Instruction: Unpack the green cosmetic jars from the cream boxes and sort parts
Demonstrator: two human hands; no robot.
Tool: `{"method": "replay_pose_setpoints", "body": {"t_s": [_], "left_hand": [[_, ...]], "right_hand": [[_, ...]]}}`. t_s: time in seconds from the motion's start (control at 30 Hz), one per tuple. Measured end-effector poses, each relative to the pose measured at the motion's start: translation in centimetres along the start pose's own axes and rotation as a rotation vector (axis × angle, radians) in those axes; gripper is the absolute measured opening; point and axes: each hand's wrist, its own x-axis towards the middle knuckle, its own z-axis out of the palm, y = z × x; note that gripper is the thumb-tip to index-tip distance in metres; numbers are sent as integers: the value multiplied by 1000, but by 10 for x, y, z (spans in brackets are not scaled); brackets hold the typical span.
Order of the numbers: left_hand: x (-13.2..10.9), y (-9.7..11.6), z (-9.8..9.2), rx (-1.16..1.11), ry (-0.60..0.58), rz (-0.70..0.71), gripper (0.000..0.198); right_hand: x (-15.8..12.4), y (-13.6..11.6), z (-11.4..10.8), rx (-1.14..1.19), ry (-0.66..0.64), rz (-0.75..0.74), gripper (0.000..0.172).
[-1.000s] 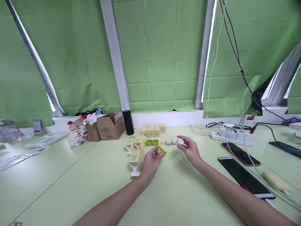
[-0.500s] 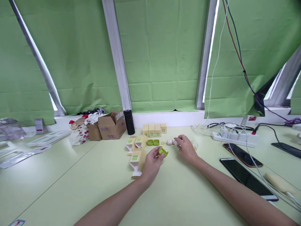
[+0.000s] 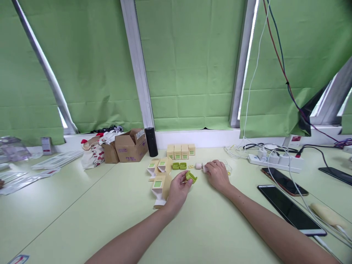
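Note:
My left hand (image 3: 178, 189) is closed around a small green plastic case (image 3: 191, 177), tilted and held just above the table. Over on the right, my right hand (image 3: 217, 175) rests low at the table with its fingers bent over a small white piece (image 3: 205, 168); the fingers partly cover it. A white round piece (image 3: 198, 166) stands just left of those fingers. Between the hands and the boxes sit two green cases (image 3: 179, 166) side by side and a tiny yellow item (image 3: 190, 167). Partly hidden behind my right hand is a clear container (image 3: 228, 169).
Small cream boxes with green labels (image 3: 180, 152) stand in a row, and several open ones (image 3: 161, 185) lie left of my left hand. Farther out are a cardboard box (image 3: 131, 147), a black cylinder (image 3: 151, 142), a power strip (image 3: 275, 162), cables and phones (image 3: 288, 207).
My right hand has settled lower, its fingers flatter over the small white piece. My left hand keeps the green case in nearly the same place. A bit of another person's hand appears at far left.

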Motion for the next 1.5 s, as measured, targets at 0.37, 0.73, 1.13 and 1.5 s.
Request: {"method": "replay_pose_setpoints", "body": {"t_s": [0.37, 0.73, 1.13, 1.5], "left_hand": [[-5, 8, 2, -28, -60, -12, 55], [-9, 11, 2, -67, -104, 44, 52], [-13, 6, 7, -6, -172, -43, 49], [-15, 14, 10, 142, -186, 10, 45]], "right_hand": [[-2, 2, -9, 114, 120, 83, 47], [-27, -73, -58, 728, 133, 10, 37], [-40, -87, -50, 797, 175, -36, 52], [-38, -80, -53, 776, 157, 8, 43]]}}
